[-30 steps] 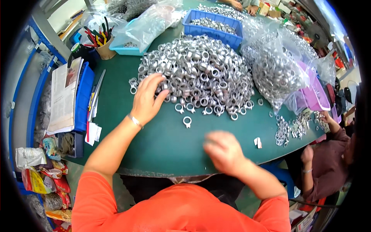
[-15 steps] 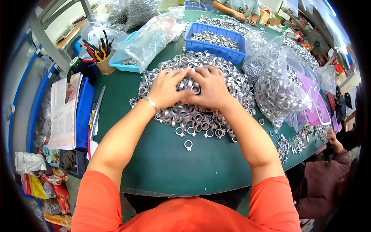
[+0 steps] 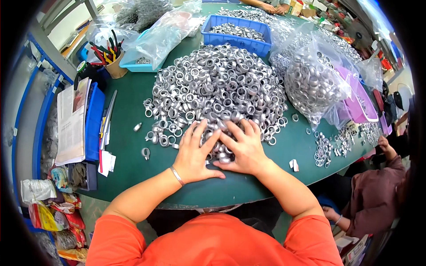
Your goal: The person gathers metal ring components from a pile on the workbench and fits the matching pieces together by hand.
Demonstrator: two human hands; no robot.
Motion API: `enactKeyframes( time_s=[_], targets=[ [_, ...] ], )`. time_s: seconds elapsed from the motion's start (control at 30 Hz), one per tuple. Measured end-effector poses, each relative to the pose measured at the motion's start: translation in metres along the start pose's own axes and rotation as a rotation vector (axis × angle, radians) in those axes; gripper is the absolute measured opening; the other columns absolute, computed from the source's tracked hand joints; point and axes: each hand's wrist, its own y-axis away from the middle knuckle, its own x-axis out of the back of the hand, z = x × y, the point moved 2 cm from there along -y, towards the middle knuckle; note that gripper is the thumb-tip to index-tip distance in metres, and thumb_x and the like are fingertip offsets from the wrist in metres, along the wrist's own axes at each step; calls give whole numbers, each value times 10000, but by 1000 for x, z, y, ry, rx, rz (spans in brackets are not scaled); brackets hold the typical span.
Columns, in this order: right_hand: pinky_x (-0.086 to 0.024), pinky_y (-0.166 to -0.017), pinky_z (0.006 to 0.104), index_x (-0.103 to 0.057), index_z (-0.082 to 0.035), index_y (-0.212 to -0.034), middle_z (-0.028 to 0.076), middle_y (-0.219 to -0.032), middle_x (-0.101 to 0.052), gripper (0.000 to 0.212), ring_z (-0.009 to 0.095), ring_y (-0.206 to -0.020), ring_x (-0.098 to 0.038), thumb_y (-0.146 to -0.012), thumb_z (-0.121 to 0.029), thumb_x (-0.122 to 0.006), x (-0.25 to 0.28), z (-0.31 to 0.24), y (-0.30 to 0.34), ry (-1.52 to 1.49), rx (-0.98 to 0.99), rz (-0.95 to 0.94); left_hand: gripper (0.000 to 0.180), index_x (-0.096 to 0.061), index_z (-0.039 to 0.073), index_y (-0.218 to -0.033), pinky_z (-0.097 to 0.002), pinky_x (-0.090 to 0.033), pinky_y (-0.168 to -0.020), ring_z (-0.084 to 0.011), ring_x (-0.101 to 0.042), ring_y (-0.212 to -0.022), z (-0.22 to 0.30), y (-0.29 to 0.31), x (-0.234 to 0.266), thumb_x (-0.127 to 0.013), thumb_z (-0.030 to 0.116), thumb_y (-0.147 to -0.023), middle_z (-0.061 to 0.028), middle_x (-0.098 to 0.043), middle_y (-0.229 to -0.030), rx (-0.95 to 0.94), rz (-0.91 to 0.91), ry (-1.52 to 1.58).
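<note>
A large heap of grey metal rings [image 3: 213, 84], many with a small lug on one side, lies on the green table. My left hand [image 3: 194, 155] rests at the heap's near edge, its fingers spread over the closest rings. Opposite it, my right hand [image 3: 245, 152] reaches in with fingers apart and bent slightly. A few rings [image 3: 223, 156] sit in the gap between the two palms, touched from both sides but not gripped by either hand. The fingertips of both hands press among the rings, partly hidden there. One loose ring [image 3: 145, 153] lies to the left.
Behind the heap stands a blue bin [image 3: 237, 33] of metal parts. A clear bag of rings [image 3: 313, 86] and a purple basket [image 3: 355, 99] are at right. Left are a pot of pliers [image 3: 116, 66] and newspapers [image 3: 71, 124]. Co-workers sit at right and far side.
Both hands have come from the top of the heap down to its near edge, toward me. Rings have shifted, and a small piece now shows on the table at left.
</note>
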Motion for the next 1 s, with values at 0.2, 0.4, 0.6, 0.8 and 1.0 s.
enactKeyframes(
  time_s=[0.2,0.4,0.6,0.8,1.0],
  targets=[
    [-280,-999,633,-646,-151,-1178,125,-1378,-500,634,336,-1258,-441,-681,-526,-769,3,-27,53,-26,-64,-40,1044,-435,212,-1466,-651,-304,-1036,-497,-282,-1359,32,31,1,-795,660,-594,-209,-260,-1538,-17,-118,31],
    [-277,-1002,647,-589,-144,-1261,112,-1429,-456,657,318,-1311,-404,-733,-501,-749,6,-52,88,8,-109,-127,891,-445,195,-1456,-665,-240,-1055,-440,-305,-1379,52,54,-3,-699,649,-732,-189,-311,-1527,-82,-207,-146],
    [-301,-1025,537,-561,-175,-1317,91,-1397,-469,612,306,-1305,-408,-762,-319,-774,22,-54,100,1,-200,-67,712,-489,69,-1374,-530,-304,-1046,-397,-413,-1289,16,54,32,-703,416,-790,-231,-390,-1438,234,132,-289],
    [-344,-1012,464,-571,-52,-1255,144,-1292,-536,534,345,-1203,-497,-773,-171,-769,32,-50,128,-62,-454,34,728,-313,-74,-1451,-517,-235,-1141,-455,-291,-1410,-89,93,35,-435,485,-1001,-305,-340,-1494,901,150,-179],
    [-456,-846,403,-604,-2,-1101,150,-1082,-596,353,340,-982,-578,-779,-55,-740,38,-45,125,-170,-482,176,853,-162,-129,-1487,-501,-97,-1192,-438,-136,-1474,12,67,-10,-444,502,-987,-336,-180,-1553,689,11,-53]
  ],
)
